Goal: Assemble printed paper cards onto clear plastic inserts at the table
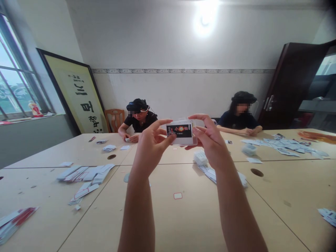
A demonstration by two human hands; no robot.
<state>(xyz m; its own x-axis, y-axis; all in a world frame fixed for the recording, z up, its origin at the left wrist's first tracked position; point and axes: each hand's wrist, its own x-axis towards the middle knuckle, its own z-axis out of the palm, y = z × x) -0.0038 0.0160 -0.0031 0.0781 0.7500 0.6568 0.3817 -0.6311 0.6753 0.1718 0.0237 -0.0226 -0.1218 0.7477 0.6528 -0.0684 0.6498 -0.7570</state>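
Up in front of me, both hands hold a small see-through plastic case (pixel 187 140) with a white-edged card (pixel 181 131) against its near face. The card has a black panel with red and white lettering. My left hand (pixel 154 143) grips the left end, thumb on the card's front and index finger along the top. My right hand (pixel 208 138) pinches the right end, its index finger arched over the top corner. Beneath my right wrist lie a row of white cards (pixel 208 172) and a see-through plastic box (pixel 200 158).
White cards (pixel 88 173) are fanned on the table (pixel 168 224) to the left; a loose pile (pixel 283 144) lies far right. A red-edged label (pixel 177 196) sits in front. Two people, a left one (pixel 140 119) and a right one (pixel 237 117), sit opposite.
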